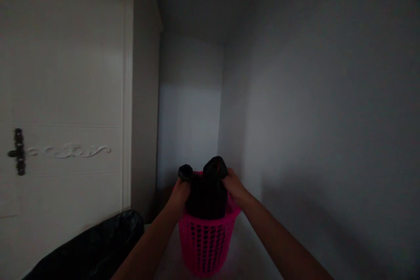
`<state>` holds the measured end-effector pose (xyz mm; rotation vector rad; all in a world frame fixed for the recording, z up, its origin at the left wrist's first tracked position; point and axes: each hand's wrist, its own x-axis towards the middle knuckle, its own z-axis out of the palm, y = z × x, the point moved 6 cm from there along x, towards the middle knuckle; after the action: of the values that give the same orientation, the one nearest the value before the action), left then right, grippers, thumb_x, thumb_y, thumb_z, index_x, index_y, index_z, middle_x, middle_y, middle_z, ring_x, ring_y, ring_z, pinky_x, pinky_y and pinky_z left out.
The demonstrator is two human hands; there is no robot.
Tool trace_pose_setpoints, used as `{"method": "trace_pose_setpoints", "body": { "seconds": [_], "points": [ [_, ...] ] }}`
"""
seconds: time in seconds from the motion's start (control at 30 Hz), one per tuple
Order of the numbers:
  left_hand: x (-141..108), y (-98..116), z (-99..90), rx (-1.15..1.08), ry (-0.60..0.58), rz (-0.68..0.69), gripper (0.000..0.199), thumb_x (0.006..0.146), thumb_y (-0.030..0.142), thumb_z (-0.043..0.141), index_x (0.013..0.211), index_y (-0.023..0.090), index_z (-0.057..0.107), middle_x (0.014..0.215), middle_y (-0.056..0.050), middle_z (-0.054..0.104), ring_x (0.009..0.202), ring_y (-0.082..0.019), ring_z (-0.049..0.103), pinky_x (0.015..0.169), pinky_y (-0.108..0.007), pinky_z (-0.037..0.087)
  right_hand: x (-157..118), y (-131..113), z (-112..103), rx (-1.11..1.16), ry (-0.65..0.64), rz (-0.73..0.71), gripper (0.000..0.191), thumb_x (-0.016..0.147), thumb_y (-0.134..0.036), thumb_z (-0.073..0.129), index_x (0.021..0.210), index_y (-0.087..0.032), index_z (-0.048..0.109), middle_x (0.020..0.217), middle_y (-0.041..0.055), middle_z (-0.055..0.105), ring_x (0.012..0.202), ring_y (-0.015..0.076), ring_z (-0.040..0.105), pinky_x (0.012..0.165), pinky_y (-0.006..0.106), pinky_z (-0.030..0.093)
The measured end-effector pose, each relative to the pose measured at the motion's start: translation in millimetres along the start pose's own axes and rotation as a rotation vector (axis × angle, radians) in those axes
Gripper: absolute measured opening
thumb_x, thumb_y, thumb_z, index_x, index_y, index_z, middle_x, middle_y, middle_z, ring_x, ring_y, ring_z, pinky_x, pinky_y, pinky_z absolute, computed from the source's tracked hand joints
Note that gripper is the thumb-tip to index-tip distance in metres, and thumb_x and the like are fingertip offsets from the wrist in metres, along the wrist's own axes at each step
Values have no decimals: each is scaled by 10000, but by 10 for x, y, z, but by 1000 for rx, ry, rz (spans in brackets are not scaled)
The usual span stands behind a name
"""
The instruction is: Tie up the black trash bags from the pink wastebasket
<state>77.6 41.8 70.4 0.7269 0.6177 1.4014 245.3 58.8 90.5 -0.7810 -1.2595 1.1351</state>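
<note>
A bright pink basket (207,245) with slotted sides stands upright in front of me. Black fabric (206,201) hangs at its mouth, its lower part inside or just over the basket. My left hand (181,190) is closed round the left side of the fabric, and a bunched end sticks up above it. On the right, my right hand (234,185) grips the other side, beside a rolled black edge. The fingers of both hands are partly hidden by the dark fabric.
A white cabinet door (65,74) with a dark handle (19,152) and raised ornament stands at left. A shiny black plastic bag (98,245) lies low at left. A grey wall (311,109) runs along the right.
</note>
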Motion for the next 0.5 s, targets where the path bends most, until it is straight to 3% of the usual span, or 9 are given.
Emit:
{"method": "trace_pose_setpoints", "body": {
  "seconds": [0.13, 0.33, 0.5],
  "points": [
    [99, 10, -110, -27, 111, -13, 135, 768, 82, 694, 828, 198, 730, 733, -67, 790, 818, -275, 804, 829, -407, 654, 135, 132, -75, 277, 190, 71, 233, 722, -410, 772, 828, -208, 723, 746, 54, 775, 788, 265, 747, 734, 370, 615],
    [189, -53, 9, -68, 88, -89, 81, 784, 110, 698, 802, 185, 721, 640, -20, 734, 643, -220, 762, 756, -365, 648, 181, 141, 121, 351, 144, 65, 234, 746, -429, 728, 851, -224, 685, 707, 48, 755, 785, 294, 754, 703, 401, 627],
    [115, -26, 91, -131, 22, -155, 189, 909, 196, 583, 772, 162, 709, 644, -33, 714, 627, -191, 734, 750, -321, 628, 207, 120, 199, 417, 146, 128, 150, 750, -352, 696, 745, -229, 610, 641, 19, 697, 631, 205, 677, 646, 339, 583]
  ]
}}
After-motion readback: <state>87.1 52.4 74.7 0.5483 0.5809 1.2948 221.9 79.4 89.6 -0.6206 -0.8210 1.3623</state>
